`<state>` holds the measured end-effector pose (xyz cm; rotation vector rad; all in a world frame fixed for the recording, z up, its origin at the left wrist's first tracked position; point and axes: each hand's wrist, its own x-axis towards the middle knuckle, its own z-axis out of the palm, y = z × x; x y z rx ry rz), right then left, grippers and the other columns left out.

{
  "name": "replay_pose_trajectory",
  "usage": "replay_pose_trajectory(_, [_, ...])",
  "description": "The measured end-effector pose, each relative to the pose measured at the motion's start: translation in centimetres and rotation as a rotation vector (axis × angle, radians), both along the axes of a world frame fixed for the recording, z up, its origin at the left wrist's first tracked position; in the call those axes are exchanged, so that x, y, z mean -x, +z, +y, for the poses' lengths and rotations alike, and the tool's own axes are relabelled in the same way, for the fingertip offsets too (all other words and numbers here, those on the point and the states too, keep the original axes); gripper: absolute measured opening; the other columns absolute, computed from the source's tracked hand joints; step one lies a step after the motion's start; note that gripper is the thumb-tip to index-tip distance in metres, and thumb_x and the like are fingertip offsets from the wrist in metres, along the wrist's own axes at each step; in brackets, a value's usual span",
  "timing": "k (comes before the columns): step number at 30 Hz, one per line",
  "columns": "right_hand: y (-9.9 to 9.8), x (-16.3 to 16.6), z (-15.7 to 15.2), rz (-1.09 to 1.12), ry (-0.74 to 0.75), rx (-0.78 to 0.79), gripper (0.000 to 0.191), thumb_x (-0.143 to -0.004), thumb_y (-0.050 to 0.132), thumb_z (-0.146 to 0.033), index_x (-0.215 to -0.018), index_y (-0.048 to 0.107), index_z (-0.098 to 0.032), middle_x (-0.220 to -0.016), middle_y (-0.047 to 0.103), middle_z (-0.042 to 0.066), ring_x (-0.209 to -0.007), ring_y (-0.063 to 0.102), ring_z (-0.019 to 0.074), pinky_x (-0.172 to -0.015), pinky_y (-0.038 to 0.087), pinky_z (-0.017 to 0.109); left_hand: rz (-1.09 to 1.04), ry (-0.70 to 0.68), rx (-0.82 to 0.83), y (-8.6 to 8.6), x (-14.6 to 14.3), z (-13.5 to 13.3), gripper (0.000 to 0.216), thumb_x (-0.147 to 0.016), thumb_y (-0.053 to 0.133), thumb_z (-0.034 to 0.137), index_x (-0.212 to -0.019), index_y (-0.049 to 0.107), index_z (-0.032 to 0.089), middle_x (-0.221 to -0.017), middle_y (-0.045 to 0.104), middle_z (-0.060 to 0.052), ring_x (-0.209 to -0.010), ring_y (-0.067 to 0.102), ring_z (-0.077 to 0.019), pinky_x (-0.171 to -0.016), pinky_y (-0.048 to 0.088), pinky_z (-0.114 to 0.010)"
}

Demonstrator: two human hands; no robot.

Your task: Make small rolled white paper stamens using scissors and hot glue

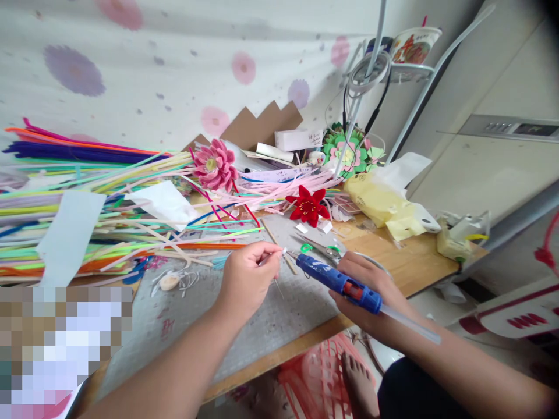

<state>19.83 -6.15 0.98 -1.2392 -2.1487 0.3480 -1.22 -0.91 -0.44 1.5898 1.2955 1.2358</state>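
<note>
At the left of the worktable, many fuzzy stems [100, 244] in many colours lie in a broad heap, running mostly left to right, with two pale sheets [163, 203] on top. One pink flower [213, 164] sits at the heap's far right end. Nearer, one tangle of white cord [170, 283] rests on the grey mat [174, 331].

The left forearm reaches in from the near left, angled far and right. The left hand [251, 273] is curled, back of the hand up, thumb and forefinger pinched together on one small white piece [285, 251] over the middle of the mat. A thin wire [278, 289] slants from under the fingers toward the near right.

Just right of the piece is the nozzle of one blue glue gun [321, 276]; whether they touch, I cannot tell. The gun points left and slightly far, its long axis sloping to the near right, where one clear glue stick [410, 323] sticks out behind. The right hand [369, 282], its forearm coming from the near right, is closed around the gun; the fingertips are hidden. Beyond lie one pair of scissors [321, 247] and one red flower [309, 205]; farther right, one yellow bag [375, 201].
</note>
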Motion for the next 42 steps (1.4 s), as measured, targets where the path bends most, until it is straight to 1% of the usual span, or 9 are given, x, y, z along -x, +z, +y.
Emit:
replay_pose_trajectory(5, [0.5,-2.2,0.5,0.143,-0.059,0.118,0.007,-0.076,0.061,-0.019,-0.074,0.054,-0.021,-0.073,0.053,0.001,-0.066,0.052,0.0157,-0.06,0.044,0.03,-0.078,-0.007,0.113,0.5,0.0,0.0,0.015,-0.076,0.061,0.029,-0.079,0.068,0.016,-0.048,0.054,0.005,-0.045,0.046,-0.0084,-0.044,0.035,-0.018])
replay_pose_trajectory(10, [-0.3,-9.3,2.8,0.703,-0.645,0.343,0.024,-0.067,0.074,-0.034,-0.081,0.059,-0.02,-0.059,0.054,-0.002,-0.049,0.051,0.0121,-0.042,0.04,0.023,-0.179,-0.039,0.194,0.9,-0.2,0.0,0.015,-0.072,0.063,0.03,-0.073,0.065,0.015,-0.046,0.051,0.006,-0.043,0.041,-0.0074,-0.042,0.031,-0.018])
replay_pose_trajectory(12, [-0.8,-11.9,3.3,0.74,-0.713,0.394,0.025,-0.065,0.075,-0.035,-0.075,0.058,-0.019,-0.053,0.051,-0.003,-0.043,0.048,0.0102,-0.04,0.042,0.023,-0.215,-0.076,0.225,1.1,-0.2,0.0,0.015,-0.072,0.063,0.03,-0.072,0.064,0.015,-0.045,0.05,0.006,-0.043,0.04,-0.0071,-0.042,0.029,-0.018])
replay_pose_trajectory(20, [-3.0,-14.5,4.4,0.522,-0.792,0.538,0.031,-0.073,0.067,-0.047,-0.067,0.058,-0.018,-0.059,0.064,0.006,-0.051,0.059,0.0179,-0.052,0.052,0.034,-0.289,-0.27,0.314,1.0,-0.4,-0.3,0.016,-0.071,0.062,0.031,-0.068,0.061,0.015,-0.042,0.046,0.006,-0.04,0.036,-0.0065,-0.041,0.026,-0.019])
replay_pose_trajectory(26, [0.3,-16.2,3.6,0.078,-0.966,0.391,0.036,-0.068,0.071,-0.047,-0.053,0.063,-0.016,-0.048,0.057,0.007,-0.047,0.051,0.0173,-0.047,0.029,0.031,-0.275,-0.3,0.297,1.0,-0.5,-0.4,0.013,-0.072,0.061,0.028,-0.068,0.061,0.016,-0.042,0.046,0.007,-0.04,0.035,-0.0062,-0.041,0.026,-0.019])
replay_pose_trajectory(29, [1.6,-12.7,2.1,-0.01,-0.823,0.236,0.027,-0.077,0.063,-0.043,-0.072,0.069,-0.017,-0.062,0.064,0.007,-0.055,0.053,0.0153,-0.052,0.033,0.03,-0.246,-0.318,0.296,1.1,-0.6,-0.7,0.012,-0.072,0.06,0.027,-0.066,0.06,0.016,-0.042,0.047,0.007,-0.041,0.036,-0.0063,-0.041,0.027,-0.018])
replay_pose_trajectory(32, [1.7,-6.0,1.0,0.246,-0.288,0.278,0.025,-0.08,0.06,-0.041,-0.083,0.07,-0.018,-0.075,0.068,0.006,-0.065,0.058,0.0165,-0.057,0.043,0.028,-0.204,-0.353,0.305,1.1,-0.6,-0.9,0.012,-0.072,0.06,0.028,-0.067,0.06,0.017,-0.043,0.047,0.006,-0.041,0.037,-0.0067,-0.041,0.027,-0.019])
replay_pose_trajectory(34, [1.6,-1.8,1.0,0.332,-0.078,0.337,0.016,-0.079,0.061,-0.031,-0.084,0.069,-0.017,-0.079,0.068,0.005,-0.07,0.06,0.0158,-0.062,0.047,0.027,-0.163,-0.374,0.301,1.2,-0.6,-1.0,0.012,-0.072,0.06,0.028,-0.067,0.06,0.018,-0.044,0.048,0.006,-0.041,0.038,-0.0073,-0.041,0.028,-0.019])
replay_pose_trajectory(42, [1.5,2.6,2.6,0.546,0.032,0.639,0.01,-0.075,0.064,-0.023,-0.074,0.067,-0.013,-0.06,0.06,-0.001,-0.057,0.052,0.0094,-0.056,0.043,0.023,-0.063,-0.392,0.223,1.4,-0.5,-1.0,0.012,-0.073,0.057,0.025,-0.064,0.06,0.018,-0.046,0.048,0.006,-0.044,0.041,-0.0082,-0.044,0.032,-0.021])
